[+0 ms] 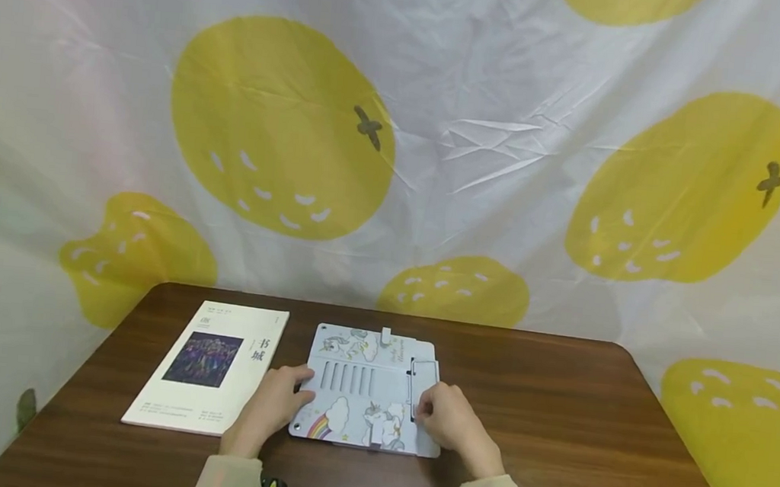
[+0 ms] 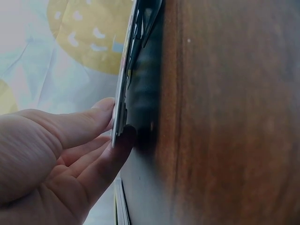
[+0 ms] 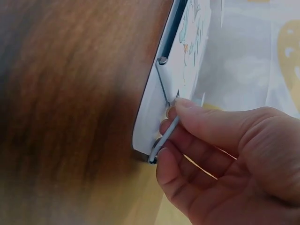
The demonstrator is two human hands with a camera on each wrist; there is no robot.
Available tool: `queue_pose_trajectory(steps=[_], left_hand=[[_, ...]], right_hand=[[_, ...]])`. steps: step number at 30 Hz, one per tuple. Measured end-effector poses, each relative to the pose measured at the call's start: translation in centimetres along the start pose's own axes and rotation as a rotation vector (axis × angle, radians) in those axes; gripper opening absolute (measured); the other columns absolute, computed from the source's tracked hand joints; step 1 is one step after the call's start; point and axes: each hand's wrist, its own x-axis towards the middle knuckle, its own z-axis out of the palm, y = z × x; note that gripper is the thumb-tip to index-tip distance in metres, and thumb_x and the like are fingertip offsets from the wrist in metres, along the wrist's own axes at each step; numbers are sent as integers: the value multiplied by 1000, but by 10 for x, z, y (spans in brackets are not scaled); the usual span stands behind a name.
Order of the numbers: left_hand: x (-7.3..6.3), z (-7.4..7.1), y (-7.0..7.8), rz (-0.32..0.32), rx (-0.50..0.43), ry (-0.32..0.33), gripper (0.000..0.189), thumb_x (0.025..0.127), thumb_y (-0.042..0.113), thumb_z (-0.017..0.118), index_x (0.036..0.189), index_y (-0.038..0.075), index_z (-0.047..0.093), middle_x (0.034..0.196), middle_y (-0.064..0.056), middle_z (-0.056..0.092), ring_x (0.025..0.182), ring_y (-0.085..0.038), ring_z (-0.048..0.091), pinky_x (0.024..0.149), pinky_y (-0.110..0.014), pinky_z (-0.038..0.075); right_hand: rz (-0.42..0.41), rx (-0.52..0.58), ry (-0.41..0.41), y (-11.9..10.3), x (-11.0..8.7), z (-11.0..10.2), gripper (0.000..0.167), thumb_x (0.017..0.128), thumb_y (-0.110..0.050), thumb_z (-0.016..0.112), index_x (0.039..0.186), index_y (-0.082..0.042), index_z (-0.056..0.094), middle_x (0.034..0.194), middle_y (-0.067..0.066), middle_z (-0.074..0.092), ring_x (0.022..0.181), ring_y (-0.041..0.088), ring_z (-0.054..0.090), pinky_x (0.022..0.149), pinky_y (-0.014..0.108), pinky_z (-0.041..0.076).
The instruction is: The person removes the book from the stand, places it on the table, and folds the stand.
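Note:
A flat, pale book stand (image 1: 389, 381) printed with unicorns, clouds and a rainbow lies on the table, with slots through its left half. My left hand (image 1: 270, 402) pinches its left edge. In the left wrist view the panel (image 2: 123, 79) appears edge-on, thumb on the printed face and fingers on the other side. My right hand (image 1: 452, 416) is at the right edge, where a thin wire bracket (image 1: 426, 362) is hinged. The right wrist view shows thumb and fingers pinching the bracket's bar (image 3: 165, 136), tilted up from the panel. The fingers hide part of the bar.
A white book (image 1: 226, 406) with a dark picture on its cover lies left of the stand, close to my left hand. Brown wood tabletop (image 1: 574, 434) extends to the right. Behind the table hangs a white curtain (image 1: 485, 174) with yellow fruit prints.

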Motion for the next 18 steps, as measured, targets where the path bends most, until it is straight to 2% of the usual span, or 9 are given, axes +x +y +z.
queue_pose_trajectory(steps=[10, 18], left_hand=[[-1, 1, 2, -16, 3, -6, 37, 88, 7, 71, 123, -6, 64, 122, -24, 63, 115, -38, 59, 96, -51, 46], [0, 0, 0, -24, 4, -19, 38, 88, 9, 71, 123, -4, 64, 122, -23, 63, 114, -38, 60, 96, -51, 46]], right_hand=[[16, 39, 27, 5, -3, 3, 20, 75, 0, 75, 63, -13, 66, 63, -7, 56, 63, 12, 50, 57, 30, 45], [-19, 69, 46, 9, -4, 5, 18, 77, -1, 74, 64, -13, 67, 64, -9, 58, 64, 10, 51, 60, 29, 45]])
